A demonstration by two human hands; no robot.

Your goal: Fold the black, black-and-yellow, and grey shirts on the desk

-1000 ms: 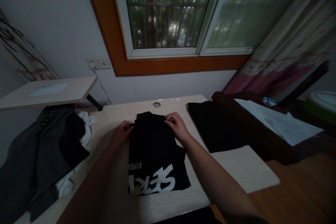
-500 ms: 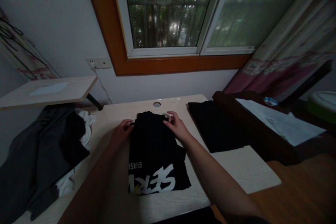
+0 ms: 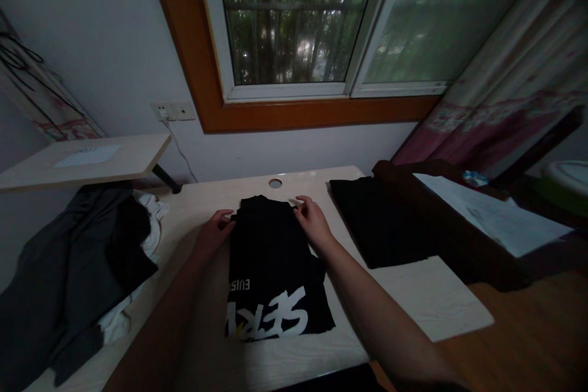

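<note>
A black T-shirt (image 3: 271, 251) with white lettering along its near edge lies folded into a narrow panel on the desk. At its far left corner, my left hand (image 3: 215, 235) pinches the edge of the cloth between thumb and fingers. My right hand (image 3: 314, 223) grips the far right edge in the same way, its index finger sticking out. The fingertips are partly hidden by the dark fabric. A short sleeve part juts out on the shirt's right side.
To the right lies a folded black garment (image 3: 381, 220) on the pale desk (image 3: 427, 300). At left, grey and white clothes (image 3: 68, 269) are heaped under a raised shelf (image 3: 92, 159). Paper (image 3: 496, 214) rests on dark furniture at right. A cable hole (image 3: 275, 183) is near the back edge.
The shirt's left edge has shifted slightly right, and the left side looks a little narrower. My right hand has moved slightly outward, to the right. The other things stay put.
</note>
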